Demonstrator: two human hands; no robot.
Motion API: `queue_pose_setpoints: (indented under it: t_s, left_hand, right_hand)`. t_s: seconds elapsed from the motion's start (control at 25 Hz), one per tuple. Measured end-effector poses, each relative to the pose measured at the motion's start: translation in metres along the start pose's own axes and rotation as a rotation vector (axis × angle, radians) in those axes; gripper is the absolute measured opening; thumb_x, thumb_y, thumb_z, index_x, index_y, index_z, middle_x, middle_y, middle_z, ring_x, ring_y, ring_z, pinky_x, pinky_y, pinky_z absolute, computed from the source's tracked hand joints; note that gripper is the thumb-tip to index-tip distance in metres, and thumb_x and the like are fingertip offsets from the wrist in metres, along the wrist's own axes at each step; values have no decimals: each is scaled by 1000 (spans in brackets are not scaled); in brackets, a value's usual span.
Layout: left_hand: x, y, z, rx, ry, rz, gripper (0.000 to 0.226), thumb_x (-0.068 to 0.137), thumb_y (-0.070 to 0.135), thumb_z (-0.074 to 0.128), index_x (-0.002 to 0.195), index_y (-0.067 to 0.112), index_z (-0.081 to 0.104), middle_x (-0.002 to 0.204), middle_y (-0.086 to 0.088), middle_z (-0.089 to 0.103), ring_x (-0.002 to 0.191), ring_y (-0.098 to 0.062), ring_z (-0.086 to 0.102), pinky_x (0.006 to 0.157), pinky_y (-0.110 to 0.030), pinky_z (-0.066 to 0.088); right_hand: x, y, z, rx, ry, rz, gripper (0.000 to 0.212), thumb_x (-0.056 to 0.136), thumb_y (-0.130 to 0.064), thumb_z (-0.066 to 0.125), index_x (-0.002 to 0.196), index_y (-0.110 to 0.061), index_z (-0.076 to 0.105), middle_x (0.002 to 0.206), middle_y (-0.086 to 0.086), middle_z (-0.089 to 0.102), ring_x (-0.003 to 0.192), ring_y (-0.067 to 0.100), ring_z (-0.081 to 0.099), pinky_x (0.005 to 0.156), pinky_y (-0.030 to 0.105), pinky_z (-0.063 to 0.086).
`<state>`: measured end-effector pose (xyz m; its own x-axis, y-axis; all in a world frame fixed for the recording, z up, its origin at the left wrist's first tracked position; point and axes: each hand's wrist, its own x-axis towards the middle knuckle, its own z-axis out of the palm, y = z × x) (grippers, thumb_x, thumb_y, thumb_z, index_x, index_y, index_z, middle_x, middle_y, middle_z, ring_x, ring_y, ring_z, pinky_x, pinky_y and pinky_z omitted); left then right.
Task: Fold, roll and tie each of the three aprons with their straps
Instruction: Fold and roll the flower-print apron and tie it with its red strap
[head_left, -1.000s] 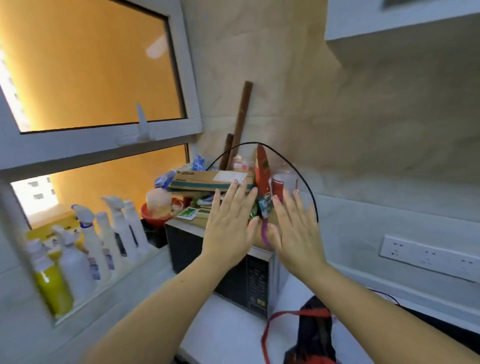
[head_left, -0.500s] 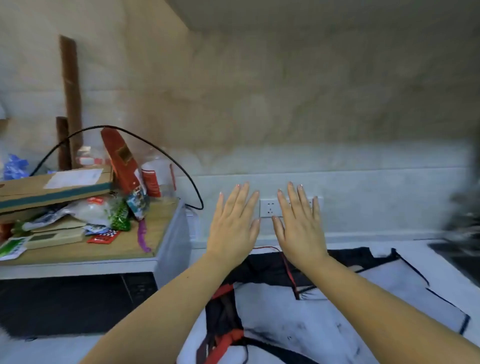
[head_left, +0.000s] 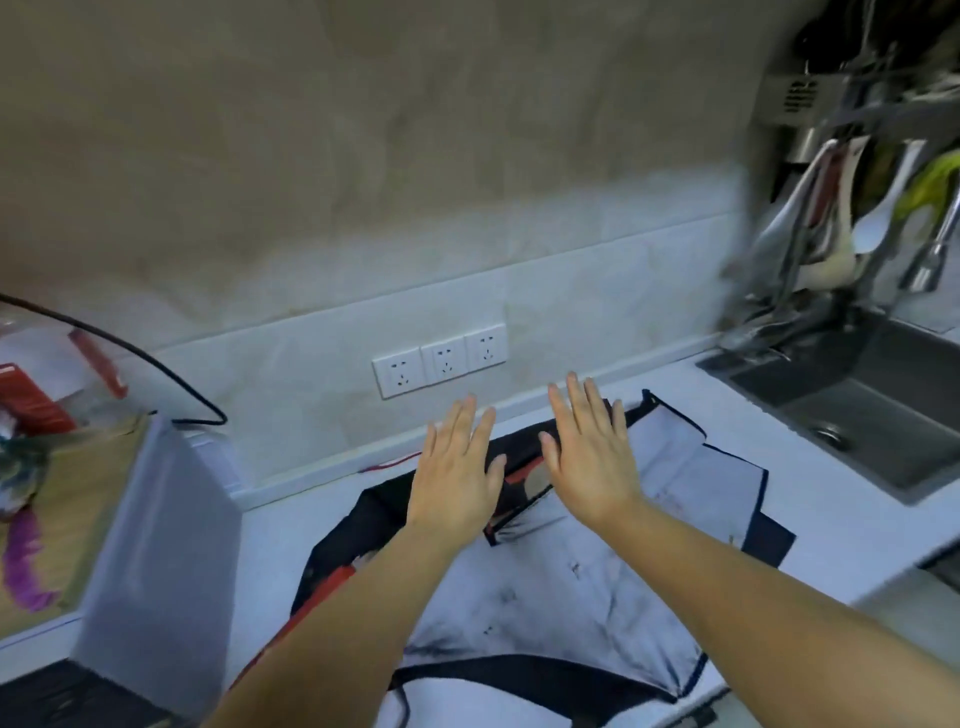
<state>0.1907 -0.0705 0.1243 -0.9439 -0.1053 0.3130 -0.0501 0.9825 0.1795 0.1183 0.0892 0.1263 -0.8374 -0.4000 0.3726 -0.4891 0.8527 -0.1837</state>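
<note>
A heap of aprons lies spread on the white counter (head_left: 831, 499). On top is a pale grey apron (head_left: 561, 597) with dark trim and dark smudges. Under it a black apron (head_left: 374, 514) with red parts shows at the left and back. A thin red strap (head_left: 389, 463) trails toward the wall. My left hand (head_left: 457, 473) and my right hand (head_left: 589, 457) are held flat, fingers straight and spread, side by side over the far part of the heap. Neither hand holds anything. Whether the palms touch the cloth cannot be told.
A microwave (head_left: 156, 561) with a cluttered top stands at the left, a black cable (head_left: 156, 364) arcing over it. Wall sockets (head_left: 439, 358) sit behind the hands. A steel sink (head_left: 872, 415) and hanging utensils (head_left: 857, 218) are at the right.
The view has swung right and down from the window and microwave to the counter. Both flat hands have come down over the aprons, and the sink has come into view.
</note>
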Motion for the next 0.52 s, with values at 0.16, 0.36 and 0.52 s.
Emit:
queue_pose_setpoints:
  t_s: [0.16, 0.36, 0.52]
  left_hand:
    - [13, 20, 45, -42, -116, -7, 58, 103, 43, 30, 155, 24, 13, 164, 1, -3, 151, -15, -7, 123, -37, -1]
    - [18, 28, 79, -65, -281, -31, 58, 104, 43, 29, 156, 26, 9, 164, 3, -6, 150, -13, -10, 122, -36, -3]
    - [13, 19, 103, -27, -423, -29, 61, 103, 45, 30, 156, 22, 10, 164, 0, -4, 151, -16, -6, 122, -39, 3]
  right_hand:
    - [1, 37, 31, -16, -151, 58, 59, 92, -39, 28, 139, -10, 49, 147, 14, 44, 137, 33, 41, 107, 56, 35]
    - [-4, 69, 54, -23, -280, 144, 57, 104, -35, 23, 155, -20, 4, 162, 6, -5, 149, 25, -5, 119, 46, 3]
    - [-30, 86, 64, 20, -410, 277, 60, 102, -22, 31, 154, -23, 0, 161, 5, -12, 149, 26, -2, 121, 45, 7]
